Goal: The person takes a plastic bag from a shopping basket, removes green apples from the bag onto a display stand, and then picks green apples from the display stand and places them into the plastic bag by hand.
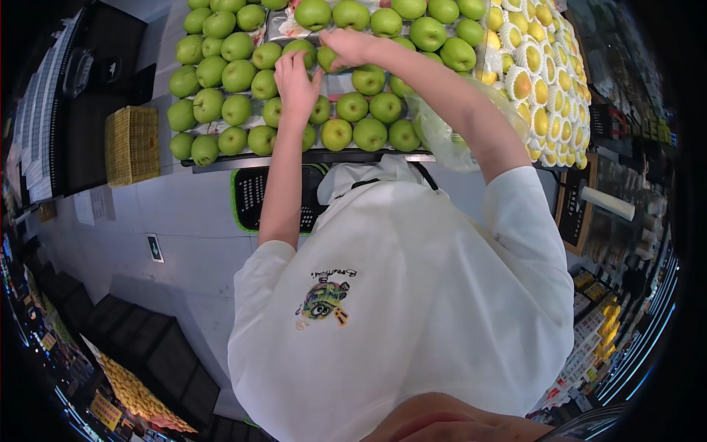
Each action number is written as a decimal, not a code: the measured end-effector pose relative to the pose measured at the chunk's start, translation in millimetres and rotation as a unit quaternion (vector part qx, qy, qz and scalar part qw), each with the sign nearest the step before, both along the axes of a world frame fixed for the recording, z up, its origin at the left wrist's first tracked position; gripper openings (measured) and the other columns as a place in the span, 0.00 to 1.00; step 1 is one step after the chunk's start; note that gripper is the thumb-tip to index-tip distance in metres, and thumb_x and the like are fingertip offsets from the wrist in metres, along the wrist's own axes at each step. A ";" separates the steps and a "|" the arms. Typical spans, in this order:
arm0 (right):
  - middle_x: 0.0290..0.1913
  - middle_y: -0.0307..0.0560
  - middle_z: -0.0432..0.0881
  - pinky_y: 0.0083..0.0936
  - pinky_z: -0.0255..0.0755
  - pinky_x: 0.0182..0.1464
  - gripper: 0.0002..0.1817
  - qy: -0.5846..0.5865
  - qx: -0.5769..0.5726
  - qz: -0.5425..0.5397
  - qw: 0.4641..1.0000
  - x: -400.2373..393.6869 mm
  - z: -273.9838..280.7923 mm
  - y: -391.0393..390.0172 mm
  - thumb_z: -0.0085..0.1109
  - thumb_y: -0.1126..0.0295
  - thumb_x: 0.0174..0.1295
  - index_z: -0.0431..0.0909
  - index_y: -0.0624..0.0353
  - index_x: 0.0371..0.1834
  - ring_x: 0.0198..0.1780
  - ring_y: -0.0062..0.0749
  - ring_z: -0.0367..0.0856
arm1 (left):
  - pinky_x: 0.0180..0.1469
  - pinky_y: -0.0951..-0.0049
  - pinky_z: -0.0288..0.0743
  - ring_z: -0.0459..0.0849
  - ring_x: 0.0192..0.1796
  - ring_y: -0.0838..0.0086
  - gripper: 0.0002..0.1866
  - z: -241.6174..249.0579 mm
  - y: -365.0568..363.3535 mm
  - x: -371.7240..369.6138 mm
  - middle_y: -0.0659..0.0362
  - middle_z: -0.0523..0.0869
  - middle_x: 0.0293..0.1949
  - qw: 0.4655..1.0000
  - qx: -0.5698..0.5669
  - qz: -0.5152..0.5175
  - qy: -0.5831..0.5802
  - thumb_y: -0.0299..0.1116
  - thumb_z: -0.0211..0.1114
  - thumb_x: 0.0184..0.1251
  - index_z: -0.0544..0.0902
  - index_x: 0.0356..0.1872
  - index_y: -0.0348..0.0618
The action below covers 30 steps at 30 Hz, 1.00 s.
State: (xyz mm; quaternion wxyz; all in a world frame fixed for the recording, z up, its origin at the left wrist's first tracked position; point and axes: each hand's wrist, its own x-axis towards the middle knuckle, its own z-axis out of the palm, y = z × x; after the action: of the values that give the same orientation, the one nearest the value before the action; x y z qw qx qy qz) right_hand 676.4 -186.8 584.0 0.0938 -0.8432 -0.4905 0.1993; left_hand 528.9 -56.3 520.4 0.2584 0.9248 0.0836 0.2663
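Rows of green apples (237, 76) cover the display stand in front of me. My left hand (296, 79) reaches in from the left, its fingers curled over a green apple (300, 49) in the upper rows. Just to its right, my right hand (347, 48) is bent around another green apple (328, 59), with part of that fruit hidden under the palm. A clear plastic bag (456, 132) hangs by my right forearm at the front edge of the stand; what is in it is hard to make out.
Yellow pears in white foam nets (541, 88) fill the stand's right side. A yellow woven basket (132, 146) stands on the left. Below the front edge sits a black crate with a green rim (250, 199). At right is a wooden-framed sign (577, 202).
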 end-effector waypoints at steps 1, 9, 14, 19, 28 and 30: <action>0.51 0.60 0.86 0.47 0.80 0.57 0.39 0.002 0.000 0.000 1.000 2.5 -3.9 1.1 0.80 0.65 0.55 0.70 0.63 0.68 0.55 0.61 0.86 | 0.65 0.54 0.70 0.75 0.63 0.52 0.30 -0.6 -0.5 -0.3 0.52 0.80 0.58 1.000 -0.002 -0.001 -0.003 0.33 0.81 0.54 0.81 0.59 0.42; 0.49 0.58 0.87 0.46 0.81 0.56 0.27 -0.072 0.108 0.003 0.991 15.9 -21.0 -3.5 0.76 0.56 0.59 0.80 0.60 0.56 0.51 0.57 0.87 | 0.66 0.54 0.69 0.75 0.63 0.54 0.33 -3.4 -4.4 -1.8 0.53 0.80 0.58 1.000 0.001 -0.018 -0.004 0.36 0.84 0.50 0.81 0.59 0.44; 0.48 0.59 0.87 0.47 0.80 0.56 0.25 -0.025 0.013 -0.011 1.000 13.5 -4.4 -1.3 0.72 0.55 0.64 0.82 0.61 0.56 0.52 0.57 0.87 | 0.69 0.54 0.65 0.74 0.66 0.58 0.37 -4.9 -11.9 12.1 0.57 0.81 0.60 0.999 0.032 -0.044 0.004 0.44 0.85 0.49 0.81 0.62 0.47; 0.49 0.61 0.88 0.49 0.79 0.56 0.23 -0.020 0.024 0.008 0.999 26.6 -1.1 -6.6 0.69 0.57 0.66 0.82 0.62 0.57 0.52 0.58 0.86 | 0.74 0.53 0.55 0.76 0.69 0.64 0.35 -13.4 -13.3 30.1 0.61 0.86 0.59 0.992 0.118 -0.037 -0.015 0.50 0.81 0.52 0.84 0.62 0.49; 0.44 0.63 0.89 0.44 0.81 0.50 0.23 0.024 0.061 0.036 0.997 28.2 124.7 -65.3 0.62 0.58 0.68 0.82 0.56 0.63 0.44 0.53 0.89 | 0.76 0.53 0.53 0.78 0.68 0.66 0.34 -12.0 -12.7 37.7 0.59 0.87 0.59 0.989 0.139 -0.035 0.024 0.49 0.80 0.55 0.83 0.63 0.48; 0.41 0.61 0.89 0.42 0.81 0.48 0.23 0.043 0.086 0.017 0.995 9.9 176.0 -91.6 0.61 0.59 0.68 0.81 0.57 0.63 0.43 0.55 0.88 | 0.77 0.52 0.53 0.78 0.68 0.66 0.34 -11.9 -8.7 36.5 0.59 0.86 0.60 0.990 0.133 -0.045 0.035 0.50 0.79 0.56 0.83 0.64 0.48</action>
State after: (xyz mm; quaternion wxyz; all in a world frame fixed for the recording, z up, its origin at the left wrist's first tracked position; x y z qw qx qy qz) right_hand 686.2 -278.4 759.9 0.1838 -0.8140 -0.5158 0.1937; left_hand 565.3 -65.0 508.6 0.1420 0.9624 0.0148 0.2310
